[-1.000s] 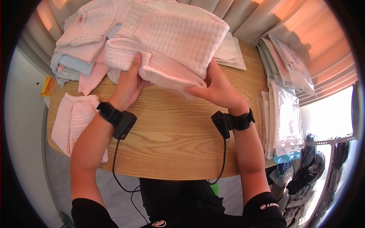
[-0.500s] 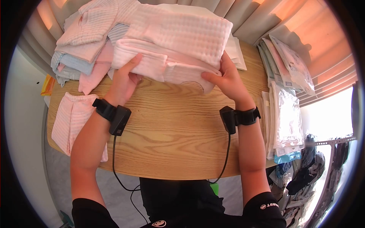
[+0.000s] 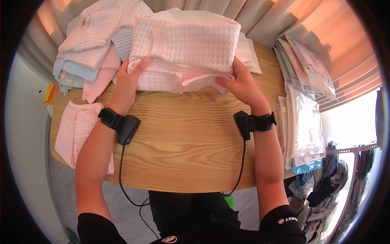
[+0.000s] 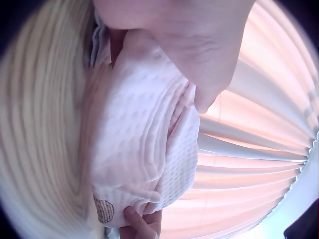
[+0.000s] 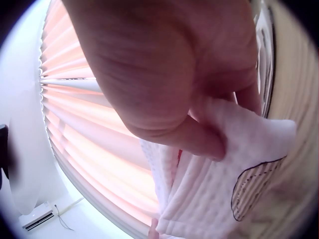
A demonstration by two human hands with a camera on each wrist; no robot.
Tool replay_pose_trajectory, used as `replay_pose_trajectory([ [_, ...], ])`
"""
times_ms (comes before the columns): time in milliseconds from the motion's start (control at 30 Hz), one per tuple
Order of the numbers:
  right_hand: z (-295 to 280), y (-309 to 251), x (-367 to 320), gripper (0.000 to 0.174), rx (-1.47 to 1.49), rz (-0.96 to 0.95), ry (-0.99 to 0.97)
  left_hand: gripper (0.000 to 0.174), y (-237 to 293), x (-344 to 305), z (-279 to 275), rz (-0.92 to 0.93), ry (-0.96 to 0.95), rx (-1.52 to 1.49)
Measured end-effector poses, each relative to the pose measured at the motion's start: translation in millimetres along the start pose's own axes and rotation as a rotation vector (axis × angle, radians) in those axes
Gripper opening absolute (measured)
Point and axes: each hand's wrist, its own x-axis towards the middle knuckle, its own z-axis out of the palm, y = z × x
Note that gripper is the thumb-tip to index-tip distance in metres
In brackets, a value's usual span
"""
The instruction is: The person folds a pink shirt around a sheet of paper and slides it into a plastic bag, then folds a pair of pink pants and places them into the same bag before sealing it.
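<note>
A folded pink-and-white textured garment [image 3: 191,44] is held up between both hands at the far part of the wooden table. The left hand [image 3: 129,83] grips its left end, thumb on the near face and fingers behind. At the right end the right hand [image 3: 245,87] pinches the layers, its thumb in front. In the right wrist view a striped patch with a dark outline [image 5: 253,189] shows on the garment [image 5: 199,194] near the thumb. The left wrist view shows the stacked folds of the garment [image 4: 134,114] below the left hand [image 4: 184,40].
Several folded clothes [image 3: 91,36] are piled at the back left. Pink striped trousers [image 3: 79,132] lie at the table's left edge. White sheets [image 3: 248,53] lie behind the right hand; packaged clothes [image 3: 306,122] are stacked on the right. Cables hang from both wrist cameras.
The garment has moved left and down toward the table from half a second ago, and its upper face looks straighter. The left hand has shifted left with it.
</note>
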Motion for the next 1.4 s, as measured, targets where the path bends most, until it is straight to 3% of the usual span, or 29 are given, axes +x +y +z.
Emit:
replay_pose_trajectory([
  [100,-0.6,1.1,0.7,0.06,-0.031,-0.002,-0.027,0.041,2.8,-0.3,0.5,-0.044,0.033,0.061],
  [167,-2.1,4.2,1.6,0.059,-0.069,-0.017,-0.003,0.042,-3.5,3.2,-2.5,0.135,0.002,0.285],
  [267,-1.0,4.6,2.9,0.059,-0.082,-0.026,0.021,0.04,-7.3,0.9,1.2,0.231,0.013,0.341],
  [367,1.9,11.2,5.0,0.057,-0.023,-0.022,0.06,0.037,-8.2,-0.1,2.6,0.304,0.002,0.347],
  [600,8.5,22.7,8.9,0.054,0.049,-0.04,0.159,0.028,-7.2,-3.0,-0.2,0.25,-0.044,0.197],
  [800,12.5,17.6,7.1,0.057,0.108,-0.001,0.137,0.024,-8.3,-5.0,4.1,0.324,0.039,0.136],
  [1000,-4.1,12.5,4.1,0.057,-0.17,0.075,0.06,0.026,-13.3,-1.3,-3.1,0.323,-0.008,0.306],
  [1100,-16.8,-7.6,-2.9,0.059,-0.29,0.201,-0.048,0.029,-8.8,-7.7,0.8,0.217,-0.034,0.349],
  [1167,-21.8,-19.7,-10.1,0.062,-0.524,0.337,-0.086,0.033,-7.9,-10.1,2.7,0.066,-0.127,0.336],
  [1267,-31.6,-22.7,-15.7,0.066,-0.675,0.356,-0.21,0.036,-22.2,-2.8,-4.8,-0.034,-0.267,0.398],
  [1400,-36.2,-29.2,-16.9,0.07,-0.804,0.469,-0.358,0.043,-15.9,1.7,-11.6,-0.033,-0.38,0.583],
])
